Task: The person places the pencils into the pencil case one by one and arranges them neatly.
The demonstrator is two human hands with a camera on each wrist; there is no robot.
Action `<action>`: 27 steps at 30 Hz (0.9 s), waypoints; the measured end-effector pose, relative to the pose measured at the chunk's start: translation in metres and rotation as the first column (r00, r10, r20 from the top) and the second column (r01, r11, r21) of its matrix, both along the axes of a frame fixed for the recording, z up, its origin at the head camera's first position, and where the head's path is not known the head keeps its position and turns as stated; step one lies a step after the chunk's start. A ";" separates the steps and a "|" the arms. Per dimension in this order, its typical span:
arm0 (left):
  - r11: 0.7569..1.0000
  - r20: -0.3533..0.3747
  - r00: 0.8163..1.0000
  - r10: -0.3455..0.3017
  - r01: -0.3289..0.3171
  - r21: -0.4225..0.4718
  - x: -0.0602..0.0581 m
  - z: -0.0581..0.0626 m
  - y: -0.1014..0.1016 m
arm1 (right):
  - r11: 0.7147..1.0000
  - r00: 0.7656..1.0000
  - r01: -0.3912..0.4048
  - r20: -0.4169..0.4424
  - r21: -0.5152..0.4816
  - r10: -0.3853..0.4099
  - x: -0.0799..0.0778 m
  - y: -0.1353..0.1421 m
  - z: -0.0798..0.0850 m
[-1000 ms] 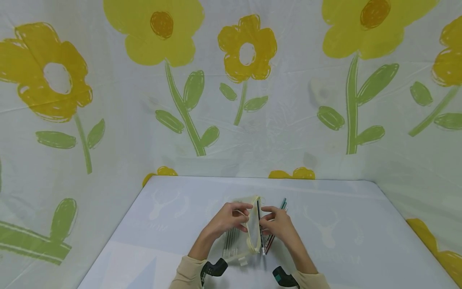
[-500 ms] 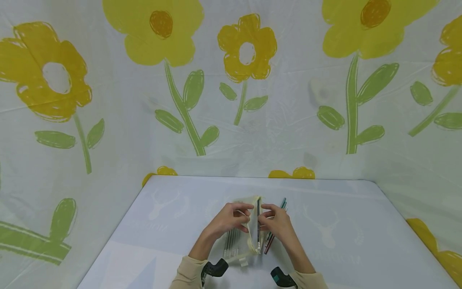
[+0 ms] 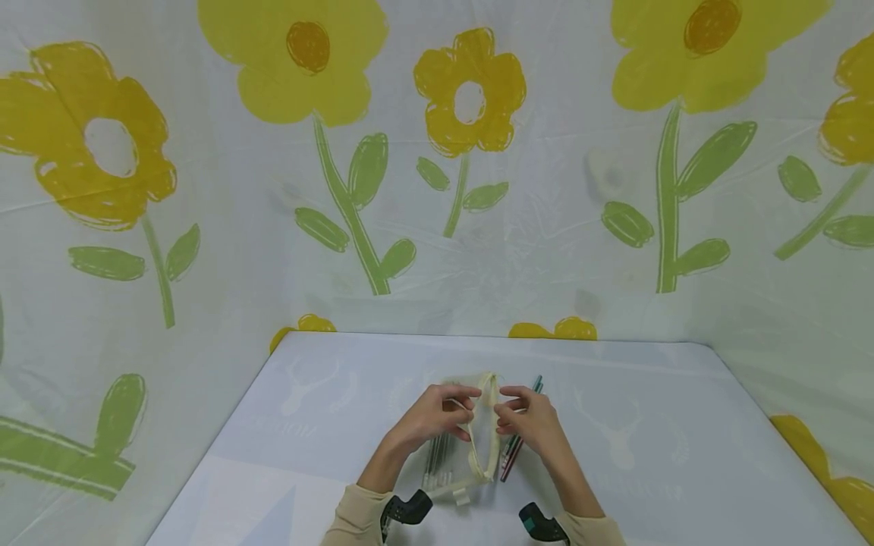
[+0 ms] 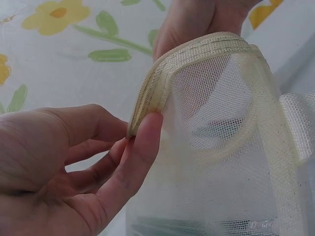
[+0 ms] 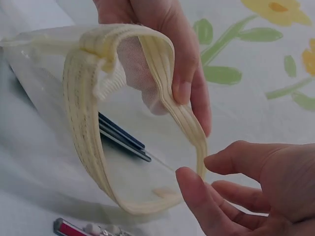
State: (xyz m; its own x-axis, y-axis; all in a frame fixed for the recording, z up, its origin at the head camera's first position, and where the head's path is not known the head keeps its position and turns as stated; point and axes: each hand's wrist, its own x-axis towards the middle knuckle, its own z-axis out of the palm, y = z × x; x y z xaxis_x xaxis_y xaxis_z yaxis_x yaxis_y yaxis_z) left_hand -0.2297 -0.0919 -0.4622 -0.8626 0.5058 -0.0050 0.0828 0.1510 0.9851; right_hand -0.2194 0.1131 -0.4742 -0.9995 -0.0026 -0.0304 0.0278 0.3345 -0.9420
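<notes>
A cream mesh zip pouch point(image 3: 485, 472) stands with its mouth held apart between both hands. My left hand point(image 3: 437, 413) pinches one side of the zipped rim point(image 4: 147, 96), thumb on one face and fingers on the other. On the opposite side, my right hand point(image 3: 529, 417) has the rim between thumb and index fingertip, as the right wrist view shows. Inside the pouch lie dark pens point(image 5: 123, 135), visible through the mouth. Slim sticks point(image 3: 437, 459) show through the mesh by the left hand.
Several pens point(image 3: 508, 460), some red and some teal, lie on the white table point(image 3: 655, 425) just right of the pouch, partly behind the right hand. Black wrist cameras point(image 3: 407, 506) sit on both wrists. A flower-printed curtain point(image 3: 532, 265) surrounds the table.
The dark pen that stood at the pouch's mouth by the right fingers has gone down out of the head view. The right hand now holds the rim; the left has barely moved.
</notes>
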 end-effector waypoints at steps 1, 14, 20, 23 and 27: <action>1.000 -0.001 1.000 0.003 -0.003 0.001 0.000 0.000 0.000 | 1.000 1.000 0.002 0.002 0.006 -0.002 0.000 0.002 0.000; 1.000 0.007 1.000 0.024 -0.024 -0.006 -0.001 0.000 -0.005 | 0.967 0.991 0.048 0.112 0.251 -0.079 0.003 0.036 0.002; 1.000 0.014 1.000 0.022 -0.022 -0.003 -0.001 0.000 -0.006 | 0.935 0.985 0.032 0.147 0.352 -0.089 0.004 0.040 0.001; 1.000 0.015 1.000 0.023 -0.023 0.000 -0.001 0.000 -0.007 | 0.925 0.982 0.021 0.165 0.379 -0.090 0.004 0.040 -0.001; 1.000 0.018 1.000 0.024 -0.024 0.004 -0.002 -0.001 -0.007 | 0.918 0.981 0.018 0.171 0.395 -0.093 0.004 0.039 -0.003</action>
